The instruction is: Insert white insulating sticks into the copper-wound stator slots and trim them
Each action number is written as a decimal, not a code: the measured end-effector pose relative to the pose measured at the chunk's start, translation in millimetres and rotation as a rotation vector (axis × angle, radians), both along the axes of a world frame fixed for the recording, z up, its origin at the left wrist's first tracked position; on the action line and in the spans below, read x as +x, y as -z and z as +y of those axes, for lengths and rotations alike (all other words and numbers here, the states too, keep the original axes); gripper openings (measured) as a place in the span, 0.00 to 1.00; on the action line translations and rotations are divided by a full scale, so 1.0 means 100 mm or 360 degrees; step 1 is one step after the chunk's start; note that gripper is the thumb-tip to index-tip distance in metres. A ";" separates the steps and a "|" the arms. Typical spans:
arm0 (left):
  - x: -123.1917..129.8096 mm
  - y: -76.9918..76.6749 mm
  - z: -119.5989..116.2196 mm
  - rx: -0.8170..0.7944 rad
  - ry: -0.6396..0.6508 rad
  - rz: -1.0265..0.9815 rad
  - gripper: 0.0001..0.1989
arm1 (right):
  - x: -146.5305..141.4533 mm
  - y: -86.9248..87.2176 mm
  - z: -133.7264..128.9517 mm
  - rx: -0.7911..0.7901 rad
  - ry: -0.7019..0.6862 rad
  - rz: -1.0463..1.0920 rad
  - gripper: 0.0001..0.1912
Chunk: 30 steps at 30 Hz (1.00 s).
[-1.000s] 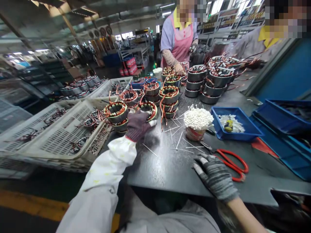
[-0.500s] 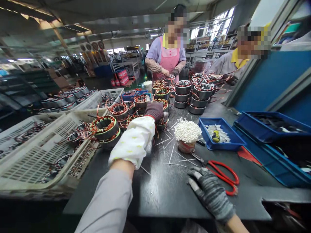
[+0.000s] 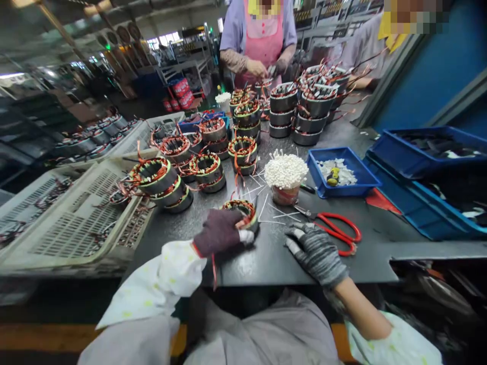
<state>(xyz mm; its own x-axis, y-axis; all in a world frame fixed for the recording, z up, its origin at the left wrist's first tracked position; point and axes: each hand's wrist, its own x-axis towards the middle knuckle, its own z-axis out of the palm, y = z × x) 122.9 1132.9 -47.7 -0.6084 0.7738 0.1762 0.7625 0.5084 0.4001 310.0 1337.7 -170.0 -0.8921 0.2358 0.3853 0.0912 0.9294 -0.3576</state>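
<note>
My left hand (image 3: 219, 232), in a maroon glove, grips a motor stator (image 3: 249, 213) with copper windings near the table's front edge. Its fingers go round the stator's side and partly hide it. A reddish lead hangs below the hand. My right hand (image 3: 319, 253), in a grey striped glove with pale fingertips, lies on the table with fingers stretched out and nothing in it. Just beyond it are red-handled scissors (image 3: 356, 232). Thin white strips (image 3: 273, 221) lie scattered between the hands, behind them a cup (image 3: 285, 195) packed with white-headed strips (image 3: 286, 170).
Several stators (image 3: 207, 172) stand at the left and in stacks (image 3: 280, 109) farther back. White crates (image 3: 87, 223) flank the table's left side. A blue tray (image 3: 344, 190) holds white pieces; larger blue bins (image 3: 403, 203) are at right. Two co-workers (image 3: 262, 35) are across the table.
My left hand has drawn back from the group of stators toward me and now has one at the front. My right hand stays by the scissors. The view has tilted downward.
</note>
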 end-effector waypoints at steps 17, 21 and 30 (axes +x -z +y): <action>0.58 0.49 -0.52 0.0420 -0.0066 0.0074 0.19 | -0.40 -0.51 -0.42 -0.0072 0.0366 0.0079 0.22; 0.34 0.29 -0.34 0.0533 -0.0249 -0.0557 0.24 | -0.56 -0.38 -0.19 -0.0440 0.0486 -0.0362 0.22; 0.86 0.49 -1.06 0.0506 0.0292 -0.0485 0.09 | -0.21 -0.89 -0.48 0.0198 -0.0636 0.0059 0.15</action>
